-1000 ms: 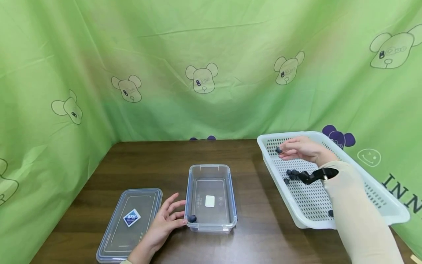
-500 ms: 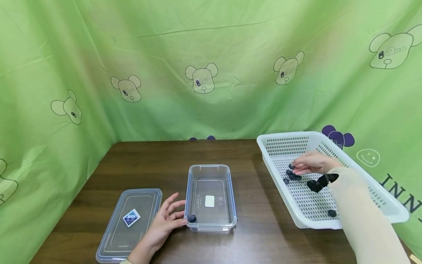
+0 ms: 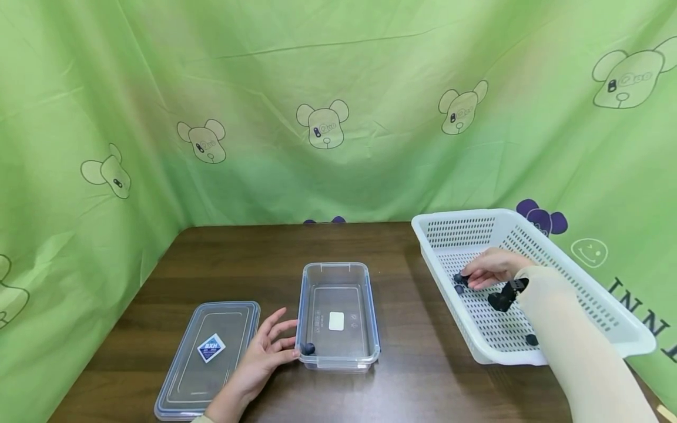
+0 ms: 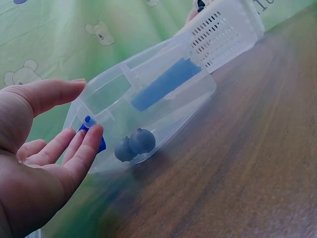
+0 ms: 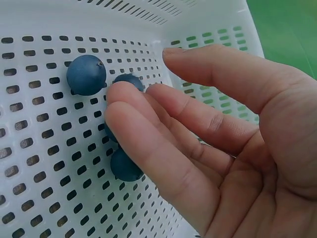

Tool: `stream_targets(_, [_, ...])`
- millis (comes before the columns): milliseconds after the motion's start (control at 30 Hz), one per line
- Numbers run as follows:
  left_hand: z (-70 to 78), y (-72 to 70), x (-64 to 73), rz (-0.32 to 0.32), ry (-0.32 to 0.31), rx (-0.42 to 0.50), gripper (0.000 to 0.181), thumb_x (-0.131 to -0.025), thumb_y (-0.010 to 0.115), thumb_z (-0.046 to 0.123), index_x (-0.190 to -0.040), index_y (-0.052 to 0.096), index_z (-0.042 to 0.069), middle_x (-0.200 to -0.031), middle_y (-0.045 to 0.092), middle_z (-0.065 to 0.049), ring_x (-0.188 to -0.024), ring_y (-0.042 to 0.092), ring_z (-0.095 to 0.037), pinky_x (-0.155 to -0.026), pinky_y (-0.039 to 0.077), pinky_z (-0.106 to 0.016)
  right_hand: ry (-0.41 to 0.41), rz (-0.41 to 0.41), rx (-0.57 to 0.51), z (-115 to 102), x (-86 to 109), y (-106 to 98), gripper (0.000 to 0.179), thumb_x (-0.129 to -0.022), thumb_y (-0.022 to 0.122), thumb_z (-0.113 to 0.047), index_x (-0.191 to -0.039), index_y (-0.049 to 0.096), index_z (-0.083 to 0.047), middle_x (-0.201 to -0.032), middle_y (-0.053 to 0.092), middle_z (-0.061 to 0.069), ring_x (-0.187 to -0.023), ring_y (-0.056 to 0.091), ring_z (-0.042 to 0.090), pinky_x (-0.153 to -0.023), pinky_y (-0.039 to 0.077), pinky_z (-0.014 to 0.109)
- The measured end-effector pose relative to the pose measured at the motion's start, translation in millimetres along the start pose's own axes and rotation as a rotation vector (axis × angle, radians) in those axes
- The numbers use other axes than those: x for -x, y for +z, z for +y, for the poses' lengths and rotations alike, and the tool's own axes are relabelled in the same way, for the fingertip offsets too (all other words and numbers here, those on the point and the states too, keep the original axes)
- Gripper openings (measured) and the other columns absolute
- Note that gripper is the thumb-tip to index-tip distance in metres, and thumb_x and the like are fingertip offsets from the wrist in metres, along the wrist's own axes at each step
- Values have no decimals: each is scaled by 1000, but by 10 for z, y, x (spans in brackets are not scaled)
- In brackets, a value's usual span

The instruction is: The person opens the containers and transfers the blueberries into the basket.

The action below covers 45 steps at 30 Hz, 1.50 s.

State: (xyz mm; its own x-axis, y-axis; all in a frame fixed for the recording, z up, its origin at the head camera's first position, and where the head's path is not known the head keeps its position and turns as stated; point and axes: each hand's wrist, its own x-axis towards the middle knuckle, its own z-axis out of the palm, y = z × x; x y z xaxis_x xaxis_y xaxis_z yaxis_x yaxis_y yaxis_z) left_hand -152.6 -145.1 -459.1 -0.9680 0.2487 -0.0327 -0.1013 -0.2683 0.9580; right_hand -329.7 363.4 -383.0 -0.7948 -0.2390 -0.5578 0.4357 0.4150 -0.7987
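Note:
In the head view, my left hand (image 3: 260, 363) rests beside the clear plastic container (image 3: 319, 294), fingers loosely spread at its left wall. A dark blueberry (image 3: 308, 349) lies in the container's near left corner. The left wrist view shows two round shapes (image 4: 142, 141) there; whether one is a reflection I cannot tell. Over at the right, my right hand (image 3: 494, 267) reaches down into the white perforated basket (image 3: 449, 317). Its fingers are loosely bent beside several blueberries (image 5: 86, 75), thumb apart, with nothing pinched in the right wrist view. Those fingers partly hide some berries.
A clear lid (image 3: 233, 329) with a blue rim and a diamond sticker lies left of the container. Another blueberry (image 3: 532, 339) sits near the basket's front. Behind the brown wooden table (image 3: 254, 252) hangs a green printed curtain (image 3: 264, 176).
My right hand has come down and nearer within the basket, to the berry cluster. The blueberry earlier at its fingertips is no longer seen between them. My left hand stays put.

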Motion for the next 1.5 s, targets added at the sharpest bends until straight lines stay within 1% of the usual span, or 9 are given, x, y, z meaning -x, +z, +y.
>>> stream_targets(333, [17,2,1,9,-8,1,95,-81,70,-13,-156,12,0,-141,46,-20,-107,58,-22,-84,53,-27,-26,-20,-22,-51,18,33,9,-93,61,-2,-93,68,3,-74,70,10,-67,70,16,-69,58,28])
stream_targets(533, [21,0,-2,11,-14,4,96,-81,70,-13,-156,12,0,-141,46,-20,-107,59,-22,-84,53,-27,-131,-76,-44,-172,78,19,11,-97,56,-2,-100,67,0,-85,72,12,-77,71,17,-77,58,31])
stream_targets(667, [24,2,-2,12,-13,-1,96,-81,71,-12,-156,12,0,-142,45,-21,-107,58,-22,-84,53,-27,-221,-88,-90,-346,134,37,13,-99,55,-4,-101,68,-5,-90,72,14,-81,71,19,-80,57,32])
stream_targets(767, [25,1,-2,9,-11,-9,95,-82,71,-11,-156,13,0,-142,45,-21,-107,59,-21,-85,53,-27,-291,-95,-123,-510,184,121,17,-101,53,-3,-100,69,-9,-92,72,13,-84,72,21,-82,57,34])
stream_targets(900, [24,-4,0,-4,-4,-17,94,-82,71,-10,-155,12,-1,-142,45,-21,-108,59,-21,-86,53,-28,-356,-126,-134,-746,242,338,21,-101,51,-1,-100,71,-9,-95,72,13,-86,72,22,-83,57,35])
stream_targets(1033, [23,-9,4,-7,2,-20,94,-82,72,-9,-155,12,-1,-142,45,-21,-107,59,-20,-85,53,-27,-376,-167,-81,-951,228,631,19,-99,52,1,-102,70,-7,-93,71,14,-83,71,21,-80,58,35])
stream_targets(1133, [20,-14,5,0,-7,-24,94,-82,72,-9,-155,13,0,-141,46,-20,-107,59,-20,-85,53,-27,-373,-185,-14,-1054,156,876,17,-97,56,0,-109,67,1,-89,70,15,-80,71,22,-79,58,37])
stream_targets(1333, [13,-12,5,2,-6,-24,94,-82,71,-10,-155,13,-1,-142,45,-22,-108,59,-21,-85,53,-27,-352,-257,86,-1142,-56,1463,36,-92,62,-1,-122,56,18,-83,69,15,-73,70,21,-72,59,36])
stream_targets(1500, [11,-11,0,3,0,-18,95,-82,70,-11,-156,12,0,-143,44,-23,-109,58,-23,-86,53,-28,-310,-359,155,-1160,-184,1982,35,-89,64,-1,-118,58,17,-77,69,15,-66,69,19,-66,59,33])
